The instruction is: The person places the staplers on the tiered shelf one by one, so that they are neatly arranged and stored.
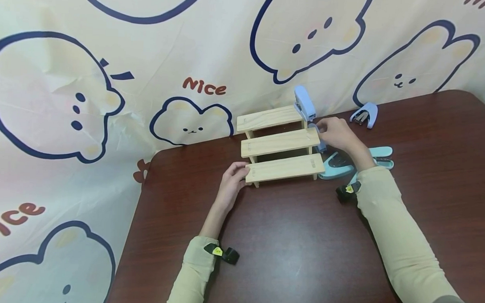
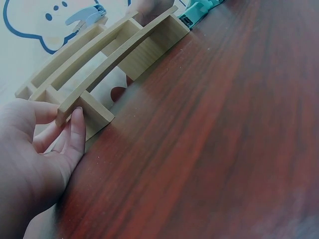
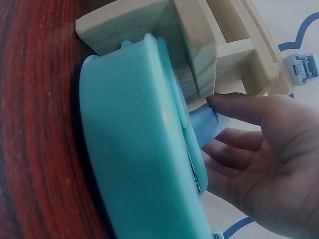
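Observation:
A three-step wooden stand (image 1: 282, 168) is on the brown table by the back edge. My left hand (image 1: 230, 186) pinches the left end of its lowest board; the thumb and fingers (image 2: 75, 132) are round the board's end. At the stand's right end my right hand (image 1: 341, 135) has its thumb by a wooden corner and its fingers curled below. A light blue stapler (image 3: 207, 125) shows between that thumb and fingers, partly hidden by a teal stapler (image 3: 134, 129). Another light blue stapler (image 1: 304, 102) rests at the top board's right end.
Right of the stand lie a teal stapler (image 1: 336, 169) and another teal tool (image 1: 380, 152), partly under my right wrist. Farther back, a small lilac-blue stapler (image 1: 365, 114) sits near the table edge. A cartoon-printed cloth (image 1: 141, 76) hangs behind the table (image 1: 287, 251).

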Demonstrator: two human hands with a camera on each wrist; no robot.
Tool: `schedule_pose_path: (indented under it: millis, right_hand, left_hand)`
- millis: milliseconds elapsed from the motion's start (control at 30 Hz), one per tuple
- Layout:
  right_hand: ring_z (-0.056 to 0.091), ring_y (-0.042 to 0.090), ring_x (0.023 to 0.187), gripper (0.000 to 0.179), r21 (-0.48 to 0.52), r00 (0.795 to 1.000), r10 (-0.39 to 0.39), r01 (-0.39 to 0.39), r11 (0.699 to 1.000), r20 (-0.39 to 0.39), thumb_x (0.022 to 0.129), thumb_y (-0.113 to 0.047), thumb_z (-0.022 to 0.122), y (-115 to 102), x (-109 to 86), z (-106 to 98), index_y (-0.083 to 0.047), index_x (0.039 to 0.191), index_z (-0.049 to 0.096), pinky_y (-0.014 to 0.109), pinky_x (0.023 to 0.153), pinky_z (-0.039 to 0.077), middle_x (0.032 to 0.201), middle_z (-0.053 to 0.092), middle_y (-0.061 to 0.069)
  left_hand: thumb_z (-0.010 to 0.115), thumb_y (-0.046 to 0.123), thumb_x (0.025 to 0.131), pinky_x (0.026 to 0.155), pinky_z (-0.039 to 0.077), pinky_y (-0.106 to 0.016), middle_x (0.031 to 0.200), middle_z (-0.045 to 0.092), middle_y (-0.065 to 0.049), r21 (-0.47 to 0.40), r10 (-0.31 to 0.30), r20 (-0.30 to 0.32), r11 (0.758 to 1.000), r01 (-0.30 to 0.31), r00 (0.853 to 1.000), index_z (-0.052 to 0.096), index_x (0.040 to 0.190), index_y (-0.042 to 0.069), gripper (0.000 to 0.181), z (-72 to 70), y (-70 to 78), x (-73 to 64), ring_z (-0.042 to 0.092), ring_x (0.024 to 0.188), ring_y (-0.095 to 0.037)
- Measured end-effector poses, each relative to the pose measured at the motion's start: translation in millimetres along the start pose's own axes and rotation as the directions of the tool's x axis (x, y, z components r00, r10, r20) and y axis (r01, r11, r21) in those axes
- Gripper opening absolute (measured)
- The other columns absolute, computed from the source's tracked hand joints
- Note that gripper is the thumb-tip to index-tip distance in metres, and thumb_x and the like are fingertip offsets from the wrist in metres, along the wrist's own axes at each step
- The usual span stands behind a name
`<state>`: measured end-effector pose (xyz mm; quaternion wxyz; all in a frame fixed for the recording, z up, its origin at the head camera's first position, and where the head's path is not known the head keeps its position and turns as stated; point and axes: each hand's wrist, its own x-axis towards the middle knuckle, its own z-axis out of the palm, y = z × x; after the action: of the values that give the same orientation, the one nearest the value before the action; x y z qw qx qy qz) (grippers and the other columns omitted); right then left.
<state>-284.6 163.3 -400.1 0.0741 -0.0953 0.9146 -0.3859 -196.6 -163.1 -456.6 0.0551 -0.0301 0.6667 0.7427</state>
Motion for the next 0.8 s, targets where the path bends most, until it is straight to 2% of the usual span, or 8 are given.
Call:
schedule_pose_path:
  millis: [433, 700, 800]
  right_hand:
    - [0.063, 0.046, 0.106, 0.047, -0.014, 1.000, -0.015, 0.015, 1.000, -0.009, 0.099, -0.015, 0.060, -0.1, 2.5, 0.9, 0.015, 0.135, 0.056, 0.058, 0.090, 0.056, 0.125, 0.062, 0.036]
    - [0.067, 0.042, 0.089, 0.034, -0.017, 0.989, -0.053, 0.051, 0.999, -0.138, 0.098, -0.011, 0.061, 1.2, 2.7, -2.1, 0.016, 0.117, 0.068, 0.050, 0.074, 0.058, 0.108, 0.069, 0.034]
    - [0.066, 0.042, 0.090, 0.033, 0.019, 0.982, -0.039, 0.044, 0.999, -0.187, 0.097, -0.011, 0.063, -2.2, -0.7, -6.9, 0.015, 0.117, 0.069, 0.049, 0.074, 0.058, 0.108, 0.069, 0.033]
  left_hand:
    - [0.060, 0.008, 0.103, 0.073, 0.055, -0.025, 0.107, 0.063, -0.007, -0.012, 0.001, -0.002, 1.000, -0.001, 1.000, 0.060, 0.121, -0.003, 0.021, -0.8, -0.9, 0.0, 0.061, 0.087, -0.014]
    - [0.060, 0.008, 0.103, 0.072, 0.055, -0.025, 0.107, 0.063, -0.007, -0.015, 0.006, -0.001, 1.000, -0.006, 1.000, 0.060, 0.120, -0.003, 0.020, 0.1, 0.5, -1.5, 0.061, 0.087, -0.014]
    - [0.059, 0.007, 0.103, 0.072, 0.055, -0.025, 0.108, 0.063, -0.007, -0.011, 0.007, 0.006, 1.000, -0.007, 1.000, 0.059, 0.120, -0.003, 0.019, -0.3, 1.8, -0.7, 0.061, 0.087, -0.015]
